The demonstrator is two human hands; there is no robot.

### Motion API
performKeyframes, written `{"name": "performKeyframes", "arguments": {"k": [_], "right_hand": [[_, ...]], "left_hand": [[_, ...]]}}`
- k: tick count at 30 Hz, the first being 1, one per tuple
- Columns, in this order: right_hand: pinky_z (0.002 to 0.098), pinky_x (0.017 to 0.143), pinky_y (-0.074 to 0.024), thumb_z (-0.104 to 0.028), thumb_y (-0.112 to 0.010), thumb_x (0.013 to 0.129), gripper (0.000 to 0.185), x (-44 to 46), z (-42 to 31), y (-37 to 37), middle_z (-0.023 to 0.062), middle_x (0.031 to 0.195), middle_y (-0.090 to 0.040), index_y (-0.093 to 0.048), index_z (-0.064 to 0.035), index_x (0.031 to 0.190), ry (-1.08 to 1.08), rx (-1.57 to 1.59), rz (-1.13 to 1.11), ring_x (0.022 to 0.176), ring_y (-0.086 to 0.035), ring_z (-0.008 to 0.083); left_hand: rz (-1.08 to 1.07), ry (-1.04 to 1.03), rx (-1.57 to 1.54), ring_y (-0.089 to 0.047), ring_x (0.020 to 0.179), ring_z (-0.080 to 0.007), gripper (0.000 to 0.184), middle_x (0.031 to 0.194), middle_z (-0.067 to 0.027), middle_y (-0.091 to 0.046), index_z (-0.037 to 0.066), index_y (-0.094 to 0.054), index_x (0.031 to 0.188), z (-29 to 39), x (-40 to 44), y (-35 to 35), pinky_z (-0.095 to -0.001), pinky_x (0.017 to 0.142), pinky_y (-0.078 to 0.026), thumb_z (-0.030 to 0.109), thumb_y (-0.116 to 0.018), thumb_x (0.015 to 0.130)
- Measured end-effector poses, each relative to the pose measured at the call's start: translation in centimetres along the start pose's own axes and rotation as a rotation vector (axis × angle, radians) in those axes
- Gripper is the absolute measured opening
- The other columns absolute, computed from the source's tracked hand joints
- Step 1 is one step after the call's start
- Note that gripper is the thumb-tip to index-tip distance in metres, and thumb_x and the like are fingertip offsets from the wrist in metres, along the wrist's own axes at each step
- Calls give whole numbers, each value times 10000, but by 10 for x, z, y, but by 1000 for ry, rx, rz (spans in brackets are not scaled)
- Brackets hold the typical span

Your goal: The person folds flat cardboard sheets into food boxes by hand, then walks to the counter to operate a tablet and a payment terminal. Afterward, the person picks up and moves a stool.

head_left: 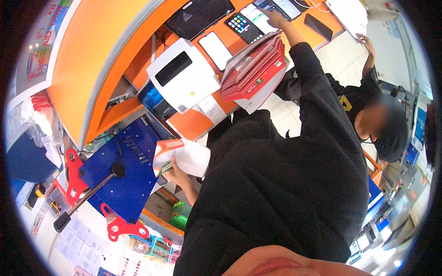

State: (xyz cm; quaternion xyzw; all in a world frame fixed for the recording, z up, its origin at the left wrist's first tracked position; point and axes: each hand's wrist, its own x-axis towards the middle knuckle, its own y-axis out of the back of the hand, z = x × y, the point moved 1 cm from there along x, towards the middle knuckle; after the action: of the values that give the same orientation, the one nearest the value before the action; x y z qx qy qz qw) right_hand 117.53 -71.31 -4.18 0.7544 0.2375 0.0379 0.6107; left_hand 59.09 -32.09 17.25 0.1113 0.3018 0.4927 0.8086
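My left hand (pixel 175 174) is closed round the edge of a white and orange paper item (pixel 186 157); whether it is a booklet or a folded packet I cannot make out. A green striped edge shows by the fingers. My right hand (pixel 277 19) reaches over the orange counter (pixel 189 122), a finger stretched out at a lit phone (pixel 256 18); contact is unclear. Beside it lie a phone with app icons (pixel 240 26) and a phone with a white screen (pixel 215 50). Below the right forearm stands a fanned stack of red folders (pixel 255 69).
A white label printer (pixel 184 76) sits on the counter. At left is a blue press-like machine (pixel 124 170) with red feet and a long black-knobbed lever (pixel 92 198). A co-worker in black (pixel 368 106) is at right, a hand on a white panel (pixel 350 16).
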Motion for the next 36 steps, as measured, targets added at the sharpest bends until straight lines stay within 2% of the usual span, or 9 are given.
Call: {"name": "performKeyframes", "arguments": {"k": [2,6,16,21,25,27,30,33,36], "right_hand": [[485,929,-487,-85,-487,834,657,3,9,5,338,1121,-584,-391,-313,1442,-51,182,230,1037,-603,442],[451,856,-497,-103,-562,823,708,-15,28,21,259,1050,-617,-352,-348,1454,-161,344,398,959,-623,389],[389,756,-508,-164,-533,848,390,-56,-12,83,191,911,-648,-650,-236,1213,-172,274,259,840,-647,323],[414,831,-514,-151,-509,894,382,-164,-159,165,180,1018,-644,-614,-178,1259,-24,727,561,898,-654,272],[355,971,-418,-263,-491,985,421,-240,-270,151,121,1141,-591,-516,-45,1344,343,914,7,1086,-546,221],[289,965,-394,-414,-463,1002,566,-270,-320,138,78,1372,-497,-431,-29,1415,503,891,-635,1197,-457,164],[385,1061,-338,-456,-467,981,704,-334,-400,103,154,1476,-341,-238,-39,1500,854,902,-1057,1310,-367,268],[422,1118,-297,-385,-501,982,750,-389,-465,75,211,1523,-232,-111,-54,1529,1092,638,-1396,1402,-261,326],[433,1117,-290,-480,-351,1016,707,-455,-539,48,230,1512,-237,-116,-51,1527,1115,601,-1304,1377,-285,335]], "left_hand": [[117,-15,-4,-609,754,-160,314,886,-112,-660,-76,-622,955,7,-5,4,-309,720,-507,223,-698,899],[-54,-270,96,-589,1031,-216,396,1152,-143,-611,-58,-551,1188,-37,-22,16,-345,922,-459,94,-714,861],[-109,230,-285,-520,1160,-260,750,1343,-172,-465,-24,-311,1407,78,-80,13,-388,977,-424,265,-729,856],[-274,329,-314,-544,1134,-255,688,1282,-167,-521,-35,-365,1370,59,-79,21,-402,960,-441,229,-728,848],[-363,127,100,-567,1100,-226,615,1212,-152,-576,-43,-451,1303,41,-81,36,-363,953,-441,220,-750,834],[-405,34,62,-564,1103,-211,567,1188,-142,-591,-45,-493,1259,31,-90,39,-336,934,-447,245,-746,843],[-437,1,-81,-562,1092,-203,540,1181,-132,-591,-44,-514,1233,21,-99,71,-334,919,-452,260,-741,849],[-319,114,-345,-564,1079,-208,558,1179,-115,-593,-43,-500,1251,-17,-115,121,-328,905,-458,273,-735,855],[-166,195,-658,-487,1179,-215,644,1300,-121,-508,-42,-448,1332,-107,-143,178,-338,995,-387,387,-660,900]]}}
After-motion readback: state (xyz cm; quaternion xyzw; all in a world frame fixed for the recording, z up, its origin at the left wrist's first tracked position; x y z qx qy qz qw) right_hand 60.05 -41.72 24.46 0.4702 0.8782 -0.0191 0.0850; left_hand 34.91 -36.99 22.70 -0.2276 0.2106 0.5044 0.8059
